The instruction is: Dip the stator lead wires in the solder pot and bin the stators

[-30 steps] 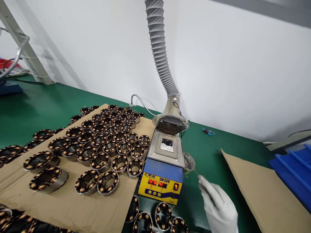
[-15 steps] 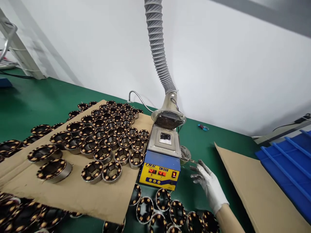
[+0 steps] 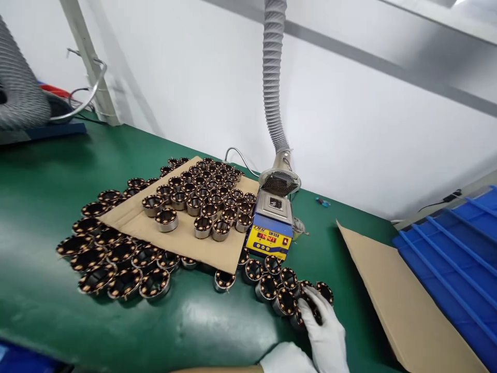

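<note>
My right hand (image 3: 324,329), in a white glove, reaches into the group of motor stators right of the yellow-blue solder pot (image 3: 268,243). Its thumb and fingers close round one stator (image 3: 313,310), a metal ring with copper windings, partly hidden by the fingers. Other stators (image 3: 286,302) stand close against it on the green table. Just left of the right hand, at the bottom edge, my left hand (image 3: 288,358) shows only the back of its white glove; its fingers are out of sight. A small metal cup (image 3: 298,228) with a thin handle sits beside the solder pot.
Many stators stand on a cardboard sheet (image 3: 135,217), with more on the green table (image 3: 186,321) around it. A grey exhaust hose (image 3: 274,77) hangs over the pot. At right lie another cardboard sheet (image 3: 404,295) and blue bins (image 3: 458,259); cutters (image 3: 322,202) lie behind.
My right hand has left the cup's handle beside the pot and come down onto a stator. My left hand has entered at the bottom. The view has shifted, showing more table at left.
</note>
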`<state>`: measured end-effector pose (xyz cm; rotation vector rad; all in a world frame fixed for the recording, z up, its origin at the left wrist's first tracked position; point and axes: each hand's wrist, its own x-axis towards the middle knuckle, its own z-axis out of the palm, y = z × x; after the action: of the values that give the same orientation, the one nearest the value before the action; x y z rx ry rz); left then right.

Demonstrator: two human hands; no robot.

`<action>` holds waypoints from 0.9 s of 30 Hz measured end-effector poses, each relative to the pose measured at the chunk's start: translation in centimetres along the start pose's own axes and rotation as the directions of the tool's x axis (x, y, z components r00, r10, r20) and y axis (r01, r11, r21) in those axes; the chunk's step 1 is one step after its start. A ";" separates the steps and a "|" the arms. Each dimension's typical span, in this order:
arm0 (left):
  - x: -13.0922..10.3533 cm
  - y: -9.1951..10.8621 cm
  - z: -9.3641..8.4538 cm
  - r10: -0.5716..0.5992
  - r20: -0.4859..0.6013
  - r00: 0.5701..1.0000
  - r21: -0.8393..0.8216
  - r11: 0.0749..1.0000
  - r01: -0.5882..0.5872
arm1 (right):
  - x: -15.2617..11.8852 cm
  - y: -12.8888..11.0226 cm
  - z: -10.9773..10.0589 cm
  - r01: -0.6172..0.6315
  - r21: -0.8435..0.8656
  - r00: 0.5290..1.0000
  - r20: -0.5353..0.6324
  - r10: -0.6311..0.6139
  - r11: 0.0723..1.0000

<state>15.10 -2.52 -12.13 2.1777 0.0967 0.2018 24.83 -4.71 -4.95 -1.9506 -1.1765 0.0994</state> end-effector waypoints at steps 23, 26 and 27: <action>-2.9 2.5 -6.2 -0.198 -0.019 0.980 0.404 0.895 0.189 | 1.7 2.0 0.6 0.417 -0.233 0.894 -0.066 -0.442 0.878; -6.8 5.4 -13.1 -0.012 -0.403 0.915 0.268 0.954 0.131 | 5.3 -1.3 -1.2 0.305 -0.091 0.952 0.049 -0.302 0.948; -8.0 6.2 -15.5 -0.012 -0.585 0.811 0.254 0.947 0.197 | 6.5 -3.1 -1.7 0.256 -0.060 0.966 0.037 -0.254 0.965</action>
<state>4.42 5.18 0.84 2.3329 0.6331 0.8350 27.09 -0.12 0.47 -1.8401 -1.4562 -0.0465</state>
